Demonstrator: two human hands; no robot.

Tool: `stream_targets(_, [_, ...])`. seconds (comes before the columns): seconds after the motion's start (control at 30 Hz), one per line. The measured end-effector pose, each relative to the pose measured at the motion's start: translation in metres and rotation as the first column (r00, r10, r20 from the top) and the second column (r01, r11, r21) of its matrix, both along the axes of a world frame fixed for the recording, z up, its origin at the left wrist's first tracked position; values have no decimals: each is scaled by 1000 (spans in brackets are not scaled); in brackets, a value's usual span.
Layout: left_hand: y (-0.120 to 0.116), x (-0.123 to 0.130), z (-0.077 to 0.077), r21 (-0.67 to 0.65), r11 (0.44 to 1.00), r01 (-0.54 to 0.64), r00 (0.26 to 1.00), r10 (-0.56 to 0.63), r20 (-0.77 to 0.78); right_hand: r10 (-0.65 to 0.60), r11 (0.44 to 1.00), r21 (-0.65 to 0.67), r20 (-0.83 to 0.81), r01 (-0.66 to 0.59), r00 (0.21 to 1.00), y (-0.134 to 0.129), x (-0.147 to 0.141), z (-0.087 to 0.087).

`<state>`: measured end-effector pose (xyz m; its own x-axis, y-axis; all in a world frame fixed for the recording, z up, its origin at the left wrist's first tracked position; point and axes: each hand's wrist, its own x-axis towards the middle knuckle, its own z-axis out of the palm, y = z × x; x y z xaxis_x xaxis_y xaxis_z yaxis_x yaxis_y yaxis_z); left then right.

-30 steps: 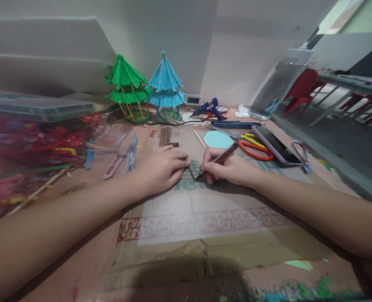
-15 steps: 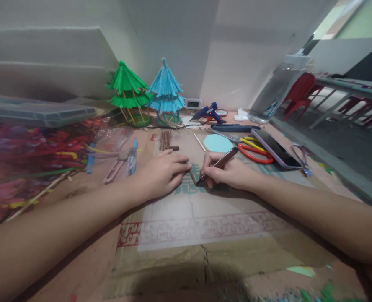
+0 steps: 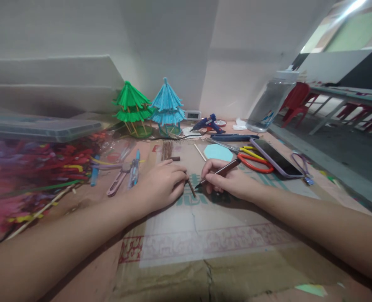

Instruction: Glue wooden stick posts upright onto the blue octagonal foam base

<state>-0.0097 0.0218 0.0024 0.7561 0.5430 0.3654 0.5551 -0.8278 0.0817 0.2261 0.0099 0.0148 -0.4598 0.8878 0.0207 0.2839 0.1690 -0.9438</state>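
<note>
My left hand (image 3: 167, 181) rests on the cardboard, its fingers closed on one end of a thin brown stick (image 3: 192, 188). The stick's free end points toward me. In my right hand (image 3: 220, 178) is a dark brown marker pen (image 3: 226, 168), its black tip just right of the stick and seemingly a little apart from it. Beyond my left hand, several brown sticks (image 3: 166, 150) lie side by side, with a short brown piece (image 3: 175, 159) at their near end. A pale stick (image 3: 200, 152) and a light-blue octagonal card (image 3: 218, 153) lie past my right hand.
Green (image 3: 132, 107) and blue (image 3: 167, 105) tiered paper-roof models stand by the wall. A glue gun (image 3: 207, 123), red-and-yellow-handled scissors (image 3: 255, 162) and a phone (image 3: 275, 158) lie at right. A pink cutter (image 3: 118, 182) and a heap of coloured pipe cleaners (image 3: 47, 176) are on the left.
The marker tip has lifted off the stick and shifted slightly right of it. The stick's free end now looks darker. The whole view has tilted up a little.
</note>
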Motion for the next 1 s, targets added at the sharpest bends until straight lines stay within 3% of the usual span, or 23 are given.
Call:
stream_targets(0.23, [3, 0, 0, -1, 1000, -6, 1000, 6, 28, 102, 995, 24, -3, -102, 995, -1, 2, -3])
stream_targets(1.0, [1, 0, 1, -49, 998, -32, 999, 33, 28, 130, 991, -2, 83, -130, 988, -1, -1, 0])
